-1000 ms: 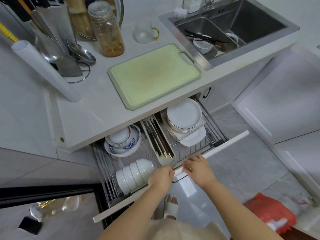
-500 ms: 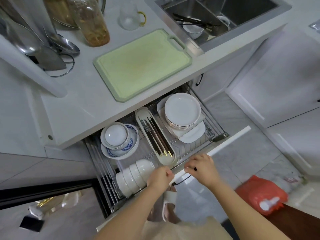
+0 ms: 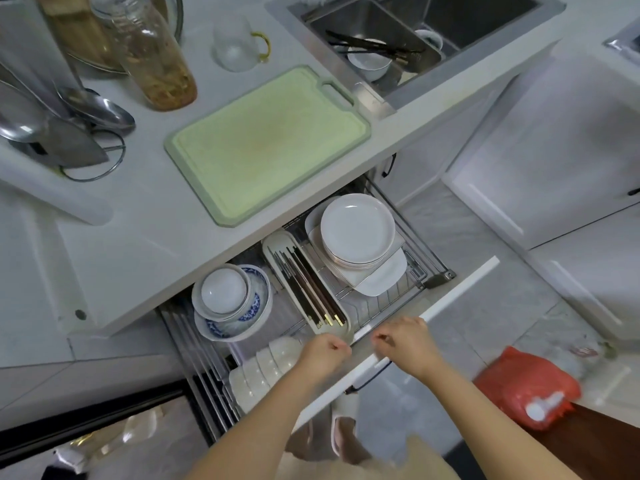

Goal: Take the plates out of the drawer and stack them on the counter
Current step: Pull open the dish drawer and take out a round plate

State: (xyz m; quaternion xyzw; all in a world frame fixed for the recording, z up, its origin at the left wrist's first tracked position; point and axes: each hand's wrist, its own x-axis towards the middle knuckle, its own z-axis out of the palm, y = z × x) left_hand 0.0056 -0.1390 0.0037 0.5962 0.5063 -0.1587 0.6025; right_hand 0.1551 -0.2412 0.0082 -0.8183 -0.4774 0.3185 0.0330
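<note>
Both hands, left hand [image 3: 323,355] and right hand [image 3: 403,344], apparently curl over the drawer [image 3: 450,299] front edge, exposing the plates [image 3: 356,230] for removal.

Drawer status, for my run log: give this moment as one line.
phase: drawer open | left hand: on drawer front | right hand: on drawer front | plates: stacked in drawer, untouched | counter: no plates

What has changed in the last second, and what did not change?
The drawer front has come further out toward the person, so more of the plate stack and the bowls shows. The left hand and the right hand stayed curled on its top edge. The dishes inside kept their places.
</note>
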